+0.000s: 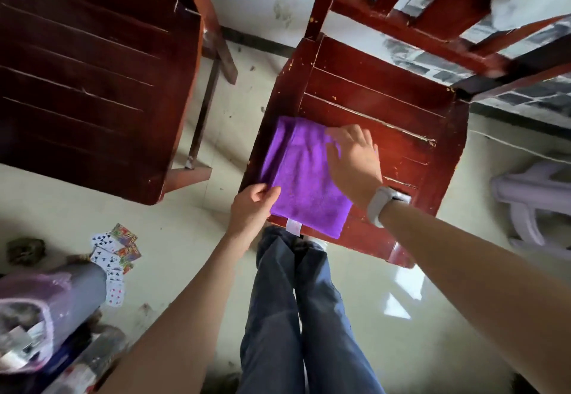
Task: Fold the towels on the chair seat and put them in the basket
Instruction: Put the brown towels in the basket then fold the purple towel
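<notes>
Fingers of your left hand (251, 208) pinch the near-left corner of the soft, light purple microfibre towel (306, 183); your right hand (352, 158) presses flat. It lies folded at the red-brown wooden chair seat's (401, 134) front-left corner. Expect limp cloth: grip both folded edges.

I see a fluffy matt purple cloth towel (304, 177) on a glossy, chipped red-brown wooden chair seat (386, 134), center frame.

Purple towel (304, 174) flat on red chair seat (401, 134), both hands on it
</notes>
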Motion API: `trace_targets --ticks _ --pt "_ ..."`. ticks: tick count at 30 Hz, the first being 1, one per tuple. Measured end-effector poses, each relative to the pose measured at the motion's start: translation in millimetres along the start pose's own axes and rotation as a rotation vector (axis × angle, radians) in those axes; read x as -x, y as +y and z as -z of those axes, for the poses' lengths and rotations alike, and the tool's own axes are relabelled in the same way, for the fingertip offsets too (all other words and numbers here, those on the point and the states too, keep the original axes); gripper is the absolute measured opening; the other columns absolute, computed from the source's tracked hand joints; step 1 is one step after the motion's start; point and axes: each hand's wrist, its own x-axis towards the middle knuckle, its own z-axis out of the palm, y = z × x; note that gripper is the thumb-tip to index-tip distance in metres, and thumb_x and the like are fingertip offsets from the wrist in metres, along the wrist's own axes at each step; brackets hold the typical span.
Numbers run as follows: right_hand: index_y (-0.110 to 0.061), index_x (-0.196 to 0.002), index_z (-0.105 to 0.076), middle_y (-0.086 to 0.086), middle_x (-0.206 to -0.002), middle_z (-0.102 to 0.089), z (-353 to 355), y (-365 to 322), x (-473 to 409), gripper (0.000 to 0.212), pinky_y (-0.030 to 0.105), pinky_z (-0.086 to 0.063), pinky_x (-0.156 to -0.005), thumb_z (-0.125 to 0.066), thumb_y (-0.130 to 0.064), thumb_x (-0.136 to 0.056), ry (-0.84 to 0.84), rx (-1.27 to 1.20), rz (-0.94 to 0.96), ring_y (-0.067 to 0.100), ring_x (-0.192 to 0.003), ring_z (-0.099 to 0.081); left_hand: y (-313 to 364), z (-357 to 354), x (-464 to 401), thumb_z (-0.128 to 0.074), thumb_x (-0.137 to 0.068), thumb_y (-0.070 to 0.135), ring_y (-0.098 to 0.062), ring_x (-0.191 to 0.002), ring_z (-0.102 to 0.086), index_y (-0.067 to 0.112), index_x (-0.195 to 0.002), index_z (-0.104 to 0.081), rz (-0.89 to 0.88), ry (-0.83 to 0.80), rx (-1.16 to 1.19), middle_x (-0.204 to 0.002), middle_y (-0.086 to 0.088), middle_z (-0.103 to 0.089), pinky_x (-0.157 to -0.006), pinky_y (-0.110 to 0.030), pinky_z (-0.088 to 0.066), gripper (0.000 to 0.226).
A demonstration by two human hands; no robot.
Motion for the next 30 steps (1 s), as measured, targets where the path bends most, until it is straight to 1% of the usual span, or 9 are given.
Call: trace_targets --ticks 4,7,13,18,20,22,25,28,30 --pt "-0.014 -0.132 -0.042 0.010 -0.135 -0.045 -1.7 7.4 -32.6 0.043 0.048 -0.028 -0.100 -0.041 -0.032 -0.093 -0.141 0.262 -0.087 0.030 -0.126 -0.033 -0.7 -7.6 -1.3 -0.061 -0.084 0.015 -0.031 -0.091 -0.064 0.002 -0.103 -0.066 -0.201 0.220 -0.332 -0.095 -0.018 -0.070 -0.084 -0.034 -0.047 0.024" --pt "-0.012 -0.121 -0.051 0.010 -0.126 -0.052 -7.1 3.4 -40.9 0.035 0.046 -0.028 -0.099 -0.040 -0.031 -0.093 -0.128 0.314 -0.060 0.029 -0.122 -0.039 -7.3 -8.4 1.9 -0.056 -0.087 0.010 -0.031 -0.097 -0.063 0.003 -0.110 -0.064 -0.230 0.292 -0.313 -0.102 -0.019 -0.069 -0.087 -0.032 -0.044 0.025" --pt "-0.015 -0.115 -0.050 0.010 -0.118 -0.052 -18.2 -9.3 -40.2 0.027 0.042 -0.033 -0.092 -0.042 -0.028 -0.093 -0.063 0.169 -0.035 0.034 -0.108 -0.052 -12.3 -3.9 6.1 -0.058 -0.083 0.005 -0.028 -0.083 -0.064 0.005 -0.098 -0.067 -0.181 0.428 -0.149 -0.089 -0.015 -0.071 -0.066 -0.015 -0.035 0.018" --pt "-0.019 -0.123 -0.048 0.010 -0.124 -0.048 -21.2 -7.3 -40.2 0.036 0.043 -0.032 -0.095 -0.045 -0.037 -0.092 -0.075 0.195 -0.018 0.030 -0.117 -0.044 -7.9 3.3 -2.9 -0.056 -0.082 0.010 -0.029 -0.094 -0.059 0.007 -0.099 -0.062 -0.117 0.363 -0.279 -0.097 -0.013 -0.066 -0.080 -0.030 -0.042 0.018" --pt "-0.017 -0.125 -0.049 0.010 -0.126 -0.047 -16.2 -7.4 -34.6 0.038 0.044 -0.032 -0.094 -0.046 -0.034 -0.092 0.025 0.195 0.082 0.030 -0.116 -0.043 -5.1 6.5 -0.7 -0.057 -0.079 0.008 -0.033 -0.100 -0.054 0.004 -0.105 -0.059 -0.294 0.450 -0.471 -0.104 -0.016 -0.061 -0.084 -0.039 -0.041 0.026" --pt "-0.010 -0.121 -0.055 0.014 -0.122 -0.053 -9.3 -6.7 -21.3 0.034 0.045 -0.036 -0.093 -0.048 -0.020 -0.088 0.147 0.234 0.262 0.032 -0.109 -0.051 -1.1 6.7 2.0 -0.058 -0.076 0.007 -0.033 -0.108 -0.052 0.005 -0.116 -0.055 -0.558 0.473 -0.681 -0.115 -0.015 -0.058 -0.083 -0.042 -0.043 0.039" --pt "-0.005 -0.119 -0.058 0.017 -0.123 -0.058 -11.9 9.5 9.2 0.042 0.053 -0.040 -0.098 -0.052 -0.010 -0.077 0.186 0.459 0.523 0.035 -0.113 -0.056 8.5 4.5 -5.7 -0.063 -0.076 0.017 -0.032 -0.127 -0.044 0.010 -0.134 -0.043 -0.902 0.254 -1.014 -0.139 -0.016 -0.044 -0.092 -0.043 -0.043 0.062" --pt "-0.008 -0.125 -0.054 0.018 -0.137 -0.048 -21.4 35.9 34.5 0.052 0.056 -0.036 -0.103 -0.057 -0.033 -0.080 -0.015 0.677 0.594 0.034 -0.126 -0.045 21.2 6.0 -25.6 -0.071 -0.069 0.042 -0.031 -0.141 -0.018 0.013 -0.142 -0.028 -1.059 -0.064 -1.306 -0.153 -0.013 -0.017 -0.108 -0.053 -0.026 0.090" --pt "-0.012 -0.132 -0.047 0.019 -0.144 -0.038 -23.6 51.1 37.9 0.069 0.058 -0.031 -0.105 -0.057 -0.052 -0.077 -0.135 0.760 0.543 0.037 -0.132 -0.037 30.9 9.6 -41.6 -0.073 -0.060 0.055 -0.027 -0.142 0.002 0.014 -0.146 -0.014 -1.070 -0.167 -1.450 -0.154 -0.011 0.003 -0.112 -0.056 -0.011 0.112"
